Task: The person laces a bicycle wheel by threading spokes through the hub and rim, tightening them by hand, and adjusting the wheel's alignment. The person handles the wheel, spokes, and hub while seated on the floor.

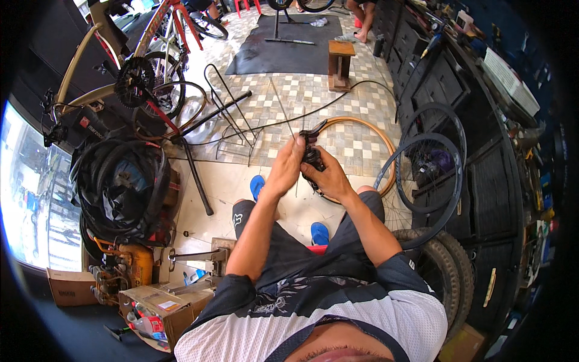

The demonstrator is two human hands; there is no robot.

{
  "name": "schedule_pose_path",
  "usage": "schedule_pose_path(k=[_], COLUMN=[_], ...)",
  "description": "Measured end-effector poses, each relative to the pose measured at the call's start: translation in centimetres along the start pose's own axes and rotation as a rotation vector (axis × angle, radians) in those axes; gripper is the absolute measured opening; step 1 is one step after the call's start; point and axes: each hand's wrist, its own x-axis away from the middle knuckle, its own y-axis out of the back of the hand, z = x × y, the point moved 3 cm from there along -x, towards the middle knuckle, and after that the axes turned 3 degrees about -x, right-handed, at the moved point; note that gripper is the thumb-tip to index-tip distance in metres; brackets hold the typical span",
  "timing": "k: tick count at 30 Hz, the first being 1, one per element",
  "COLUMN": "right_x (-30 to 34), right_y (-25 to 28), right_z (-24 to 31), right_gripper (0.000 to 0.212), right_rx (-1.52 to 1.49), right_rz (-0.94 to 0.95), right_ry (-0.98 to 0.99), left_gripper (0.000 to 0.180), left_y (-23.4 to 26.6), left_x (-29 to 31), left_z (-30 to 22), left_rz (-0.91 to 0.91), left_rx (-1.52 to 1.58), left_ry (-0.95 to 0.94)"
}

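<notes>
In front of my body, both hands close on a small black bicycle part (311, 155) with a lever-like blade at its upper end. Its exact kind is hard to make out. My left hand (285, 169) grips it from the left, thumb pointing up along it. From the other side my right hand (331, 177) wraps its lower portion, with fingers partly hidden. Thin straight wires (280, 104) stick up and away beside my left hand. Behind the part, a tan-walled tyre (386, 134) lies on the tiled floor, partly covered by my right hand and leg.
Wheel rims (456, 163) and knobbly tyres (461, 271) lean by black drawers (431, 90) at right. Left are a bicycle frame (90, 90), a black stand (196, 175), coiled tyres (160, 187) and a cardboard box (175, 304). A wooden stool (341, 49) stands ahead; other people's legs show beyond.
</notes>
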Motion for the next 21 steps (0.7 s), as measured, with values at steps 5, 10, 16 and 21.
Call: schedule_pose_path(k=[5,10,16,21], right_x=[0.5,0.8,0.1,1.1], right_y=[-0.2,-0.4,0.1,0.7], right_z=[-0.4,0.2,-2.3,-2.2], right_gripper=[0.037,0.039,0.038,0.031], right_rx=[0.2,0.297,0.239,-0.387], right_rz=[-0.151,-0.182,-0.136,0.017], right_ry=[0.035,-0.022,-0.043,-0.148], left_gripper=[0.07,0.07,0.061,0.039], left_y=[-0.6,-0.6,-1.5,-1.1], left_x=[3.2,4.2,3.5,4.1], left_z=[2.2,0.8,1.8,3.6], left_rz=[0.057,0.113,-0.038,-0.091], left_rx=[0.219,0.052,-0.216,-0.192], left_ry=[0.28,0.304,0.067,0.183])
